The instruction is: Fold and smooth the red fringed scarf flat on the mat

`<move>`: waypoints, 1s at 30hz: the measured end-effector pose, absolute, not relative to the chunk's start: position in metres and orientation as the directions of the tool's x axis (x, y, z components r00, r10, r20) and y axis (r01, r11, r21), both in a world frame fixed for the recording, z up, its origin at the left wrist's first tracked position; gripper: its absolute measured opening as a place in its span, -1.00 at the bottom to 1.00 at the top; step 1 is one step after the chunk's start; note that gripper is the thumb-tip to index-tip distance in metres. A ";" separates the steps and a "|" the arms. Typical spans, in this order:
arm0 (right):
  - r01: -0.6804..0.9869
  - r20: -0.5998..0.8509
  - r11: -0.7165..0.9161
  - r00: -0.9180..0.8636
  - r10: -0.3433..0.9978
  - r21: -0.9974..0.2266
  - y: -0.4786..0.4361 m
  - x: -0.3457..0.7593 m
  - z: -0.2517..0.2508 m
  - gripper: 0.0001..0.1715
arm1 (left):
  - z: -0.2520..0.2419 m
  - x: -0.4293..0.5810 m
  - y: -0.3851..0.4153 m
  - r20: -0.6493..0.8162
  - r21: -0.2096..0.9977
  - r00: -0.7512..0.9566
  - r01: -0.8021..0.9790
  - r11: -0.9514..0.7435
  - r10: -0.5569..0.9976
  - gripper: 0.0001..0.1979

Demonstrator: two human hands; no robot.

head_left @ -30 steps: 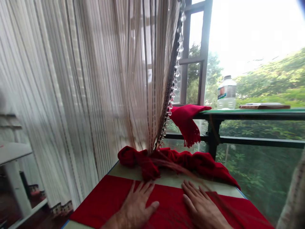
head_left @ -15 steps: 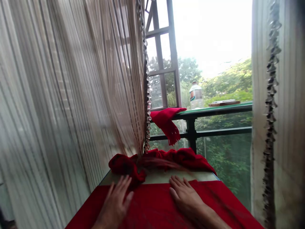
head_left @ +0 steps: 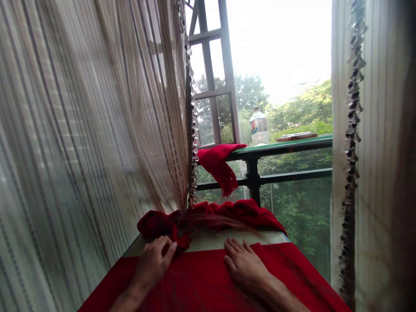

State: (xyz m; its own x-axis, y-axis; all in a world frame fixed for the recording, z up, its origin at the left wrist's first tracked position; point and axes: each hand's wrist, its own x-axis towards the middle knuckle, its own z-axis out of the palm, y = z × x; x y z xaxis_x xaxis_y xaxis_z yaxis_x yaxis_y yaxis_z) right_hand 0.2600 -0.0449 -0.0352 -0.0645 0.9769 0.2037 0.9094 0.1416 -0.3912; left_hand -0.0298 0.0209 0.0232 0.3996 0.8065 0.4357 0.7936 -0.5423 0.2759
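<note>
A red cloth [head_left: 208,281] lies spread flat on a pale table [head_left: 208,240]. My left hand [head_left: 152,262] rests at the cloth's far left corner with its fingers curled in, pinching at the red fabric where it meets a bunched red scarf [head_left: 208,216]. My right hand [head_left: 243,266] lies flat and open on the cloth's far edge, fingers stretched forward. The bunched scarf runs across the table's far end. Its other end, a fringed red piece [head_left: 219,162], hangs over the green railing [head_left: 292,147].
A striped sheer curtain [head_left: 97,108] with a beaded edge hangs at the left and touches the scarf. Another curtain [head_left: 373,151] hangs at the right. A plastic water bottle [head_left: 259,127] and a flat brown object [head_left: 296,136] stand on the railing. Trees lie beyond.
My view has swung right, bringing the right curtain into sight. My left hand slid forward to the cloth's far corner and curled its fingers. My right hand stayed flat.
</note>
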 end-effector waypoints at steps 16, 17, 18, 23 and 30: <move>0.890 0.239 0.145 -0.042 0.970 -0.433 -0.046 0.262 -0.032 -0.30 | -0.001 0.005 0.161 0.285 0.346 0.553 0.703 -0.622 0.783 -0.70; 0.890 0.239 0.147 -0.044 0.970 -0.433 -0.046 0.262 -0.032 -0.30 | 0.001 0.002 0.158 0.289 0.348 0.545 0.706 -0.617 0.787 -0.69; 0.889 0.238 0.150 -0.048 0.970 -0.432 -0.046 0.263 -0.032 -0.30 | 0.004 -0.001 0.154 0.306 0.348 0.526 0.714 -0.608 0.794 -0.67; 0.888 0.249 0.151 -0.043 0.968 -0.435 -0.044 0.263 -0.032 -0.33 | 0.016 -0.010 0.104 0.500 0.317 0.381 0.755 -0.574 0.777 -0.62; 0.897 0.237 0.163 -0.068 0.969 -0.410 -0.045 0.263 -0.028 -0.31 | -0.027 0.051 0.014 0.289 0.072 0.861 0.417 -0.906 0.420 -0.28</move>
State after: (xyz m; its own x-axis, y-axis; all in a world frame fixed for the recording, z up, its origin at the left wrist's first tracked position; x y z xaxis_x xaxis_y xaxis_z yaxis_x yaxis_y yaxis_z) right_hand 0.2631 -0.0455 -0.0284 -0.0678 0.9692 0.2368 0.8975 0.1630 -0.4098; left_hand 0.0509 0.0143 -0.0272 0.8605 0.4196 0.2888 0.4174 -0.9058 0.0725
